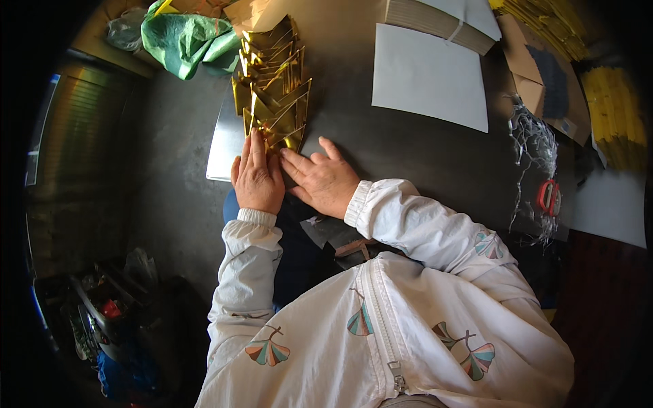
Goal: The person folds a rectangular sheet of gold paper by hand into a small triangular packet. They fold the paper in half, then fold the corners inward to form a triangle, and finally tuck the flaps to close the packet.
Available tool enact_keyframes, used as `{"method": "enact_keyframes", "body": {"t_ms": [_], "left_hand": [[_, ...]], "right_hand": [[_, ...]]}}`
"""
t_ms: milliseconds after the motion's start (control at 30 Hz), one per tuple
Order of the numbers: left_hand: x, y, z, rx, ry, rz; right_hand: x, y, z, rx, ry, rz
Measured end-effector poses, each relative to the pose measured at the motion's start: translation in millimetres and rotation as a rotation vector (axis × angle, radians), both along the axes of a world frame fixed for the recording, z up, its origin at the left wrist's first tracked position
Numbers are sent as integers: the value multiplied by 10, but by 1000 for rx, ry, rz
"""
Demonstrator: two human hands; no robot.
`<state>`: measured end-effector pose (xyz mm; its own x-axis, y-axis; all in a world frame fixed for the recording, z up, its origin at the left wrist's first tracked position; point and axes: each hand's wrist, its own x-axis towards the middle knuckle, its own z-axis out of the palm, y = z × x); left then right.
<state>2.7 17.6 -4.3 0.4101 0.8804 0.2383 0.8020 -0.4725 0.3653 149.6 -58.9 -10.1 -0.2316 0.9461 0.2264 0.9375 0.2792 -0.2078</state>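
Note:
A row of shiny gold folded foil papers [279,102] runs away from me along the table's left part, their pointed folds overlapping. My left hand [258,178] lies at the near end of the row, fingers stretched forward and touching the foil. From the right, my right hand [323,178] reaches the same near end, its fingertips against the foil and one digit spread away. Whether a fingertip pinches a foil edge is hard to make out. Under the row's left side a white sheet or board [221,151] sticks out at the table edge.
A large white sheet [430,78] lies at the back beside a strapped paper stack [435,30]. On the right are silvery strings [534,146], a red-handled tool [548,198], a cardboard box [527,58] and yellow bundles [615,112]. A green bag [183,41] lies back left.

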Motion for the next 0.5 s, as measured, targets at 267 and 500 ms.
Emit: {"method": "enact_keyframes", "body": {"t_ms": [267,500], "left_hand": [[58,327,-77,-35,286,-67],[51,337,-106,-36,292,-51]], "right_hand": [[-91,-18,-21,-22,62,-19],[-65,-29,-84,-16,166,-12]]}}
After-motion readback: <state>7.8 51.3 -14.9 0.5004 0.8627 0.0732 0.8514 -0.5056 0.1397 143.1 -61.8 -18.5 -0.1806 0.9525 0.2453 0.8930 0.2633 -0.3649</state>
